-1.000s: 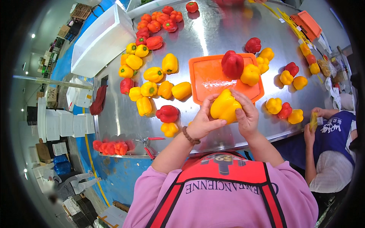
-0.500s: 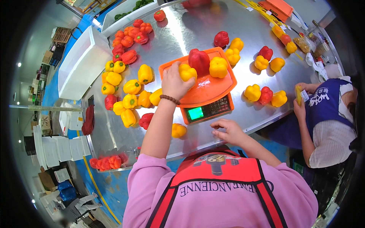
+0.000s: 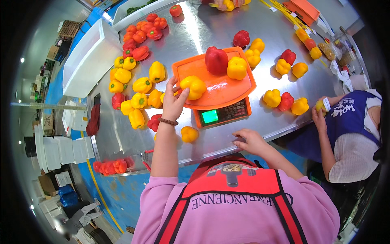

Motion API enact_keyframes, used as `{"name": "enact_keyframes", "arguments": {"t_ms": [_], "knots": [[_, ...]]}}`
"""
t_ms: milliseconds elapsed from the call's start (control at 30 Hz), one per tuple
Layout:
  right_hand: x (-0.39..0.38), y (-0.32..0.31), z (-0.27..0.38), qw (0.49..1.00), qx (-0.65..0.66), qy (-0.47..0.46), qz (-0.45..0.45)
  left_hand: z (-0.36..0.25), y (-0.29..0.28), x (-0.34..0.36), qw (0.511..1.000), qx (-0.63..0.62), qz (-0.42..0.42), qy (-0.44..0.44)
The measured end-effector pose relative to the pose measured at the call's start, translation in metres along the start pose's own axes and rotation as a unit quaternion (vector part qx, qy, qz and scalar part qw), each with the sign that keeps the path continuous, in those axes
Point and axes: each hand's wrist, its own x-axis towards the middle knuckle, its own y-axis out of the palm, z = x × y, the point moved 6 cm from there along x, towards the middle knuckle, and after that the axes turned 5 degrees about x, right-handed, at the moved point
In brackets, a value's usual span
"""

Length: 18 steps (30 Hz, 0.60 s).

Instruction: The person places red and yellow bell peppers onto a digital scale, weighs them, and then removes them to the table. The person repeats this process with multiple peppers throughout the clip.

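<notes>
An orange tray (image 3: pixel 219 88) tops a digital scale (image 3: pixel 224 115) with a lit green display. On the tray lie a red bell pepper (image 3: pixel 216 60), a yellow bell pepper (image 3: pixel 237 68) beside it, and another yellow bell pepper (image 3: pixel 194 86) at the left. My left hand (image 3: pixel 175 101), fingers apart, is at the tray's left edge; its thumb overlaps that last pepper in view, and I cannot tell if they touch. Right of the scale's front, my right hand (image 3: pixel 250 141) rests by the table's near edge, fingers loosely spread and holding nothing. A loose yellow pepper (image 3: pixel 189 134) lies between my arms.
Yellow peppers (image 3: pixel 141 85) and red peppers (image 3: pixel 140 36) cover the metal table's left side. Small mixed groups (image 3: pixel 285 101) sit at right. A white foam box (image 3: pixel 87 61) stands left. A co-worker (image 3: pixel 345 122) at right holds a labelled pepper; another person's hands (image 3: pixel 222 5) handle yellow peppers opposite.
My left hand has opened off the yellow pepper and drawn left, leaving it on the tray. My right hand stays by the table edge. Another person's hands have appeared at the far edge.
</notes>
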Motion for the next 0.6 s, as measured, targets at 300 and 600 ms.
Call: {"name": "enact_keyframes", "arguments": {"t_ms": [300, 600], "knots": [[0.016, 0.014, 0.015, 0.993, -0.096, -0.056, 0.04, -0.001, 0.033, 0.018, 0.998, 0.056, -0.036, 0.004], [0.017, 0.018, 0.01, 0.991, -0.106, -0.062, 0.055, 0.012, -0.053, -0.034, 0.958, -0.099, -0.267, 0.04]]}}
